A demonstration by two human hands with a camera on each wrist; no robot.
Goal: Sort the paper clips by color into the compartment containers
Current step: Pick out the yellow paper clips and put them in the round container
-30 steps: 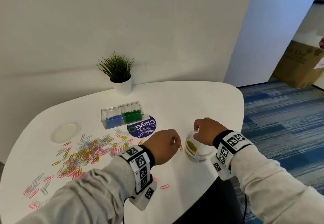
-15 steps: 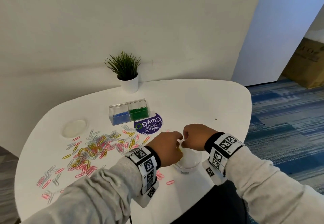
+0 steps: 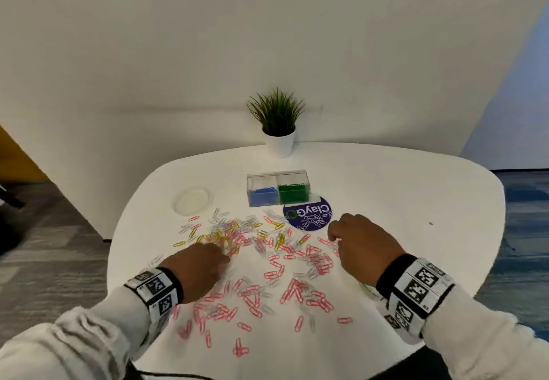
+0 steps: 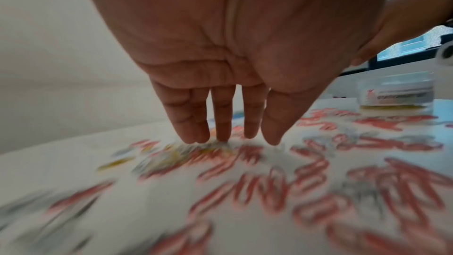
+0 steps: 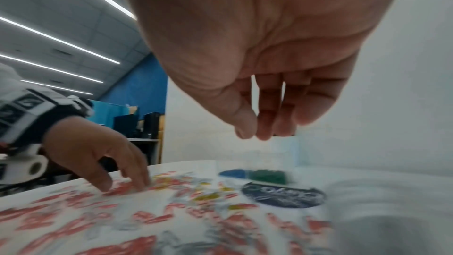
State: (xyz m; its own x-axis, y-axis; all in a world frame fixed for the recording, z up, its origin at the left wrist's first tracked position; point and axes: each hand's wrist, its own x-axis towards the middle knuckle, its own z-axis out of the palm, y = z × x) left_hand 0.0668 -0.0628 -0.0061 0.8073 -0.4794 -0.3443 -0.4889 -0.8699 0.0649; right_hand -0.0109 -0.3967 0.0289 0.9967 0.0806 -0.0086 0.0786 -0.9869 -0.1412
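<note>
1. Grip, head view: left hand (image 3: 197,269) lies palm down with fingers extended, tips on the near left part of the scattered paper clips (image 3: 261,260); right hand (image 3: 361,249) hovers over the right edge of the scatter with fingers loosely curled, and whether it holds a clip cannot be told. The clips, pink, yellow and clear, are spread across the near half of the white tabletop (image 3: 386,189). Far of the scatter stands the clear compartment container (image 3: 277,188), its left cell filled with blue clips and its right cell with green. A round purple sticker (image 3: 307,214) lies just near-right of the container, a few clear clips on it. A shallow white lid (image 3: 193,200) sits far left; a potted plant (image 3: 277,124) stands at the far edge by the wall. Both wrists carry marker bands (image 3: 416,287).

2. Left wrist view: left hand fingers (image 4: 221,115) straight and slightly apart, tips touching blurred yellow and pink clips. A round clear tub (image 4: 395,92) with yellow contents stands at far right.

3. Right wrist view: right hand fingers (image 5: 266,111) bent downward, thumb close to fingertips, above the tabletop; nothing is discernible between them. The left hand appears at left, fingertips on the clips; sticker and blue and green cells lie beyond, blurred.
</note>
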